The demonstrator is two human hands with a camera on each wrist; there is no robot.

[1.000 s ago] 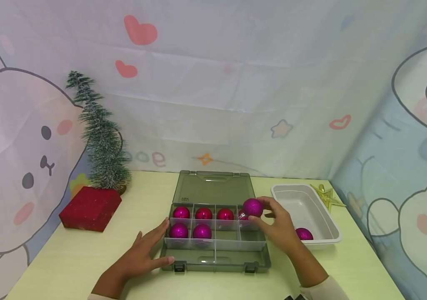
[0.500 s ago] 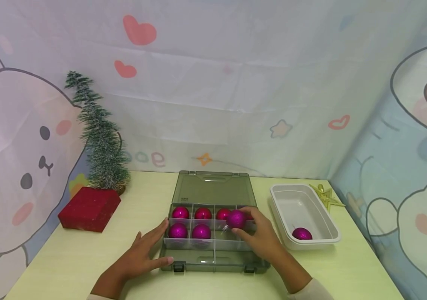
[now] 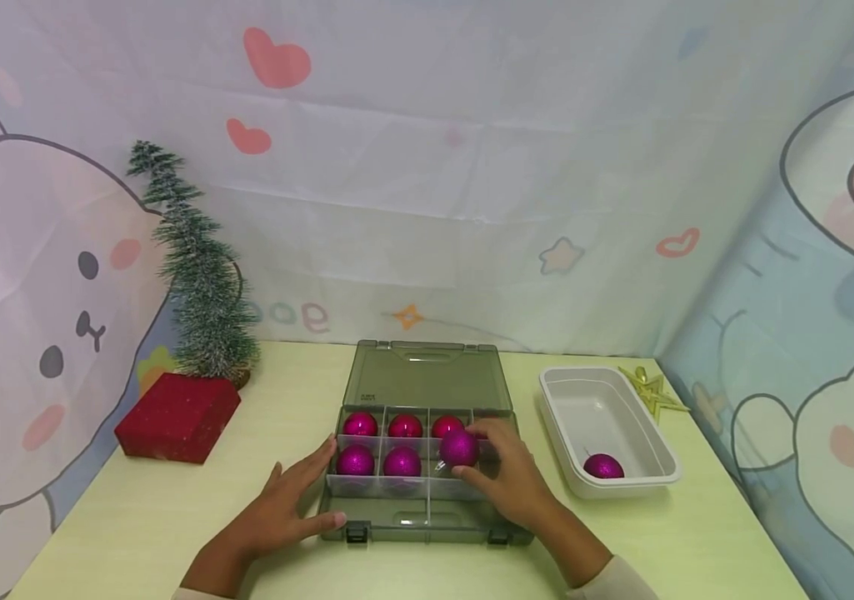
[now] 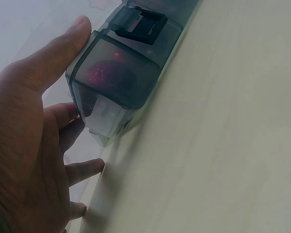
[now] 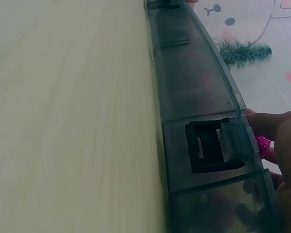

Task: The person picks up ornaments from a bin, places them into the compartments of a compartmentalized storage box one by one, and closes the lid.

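My right hand pinches a glittery purple Christmas ball between thumb and fingers, at the third compartment of the box's middle row. Its silver cap points down and left. The green see-through divided box lies with its lid folded back. Shiny red balls sit in its back row, the rightmost mostly behind my right hand. Two glittery purple balls fill the left middle compartments. My left hand rests against the box's left end, fingers extended; in the left wrist view its thumb touches the box.
Right of the box stands a white tub holding one purple ball. A gold star lies behind the tub. At the left are a red box and a small artificial Christmas tree. A printed cloth hangs behind.
My right hand has carried the purple ball leftward and down, from above the box's back right corner to the third middle compartment. The left hand stays at the box.
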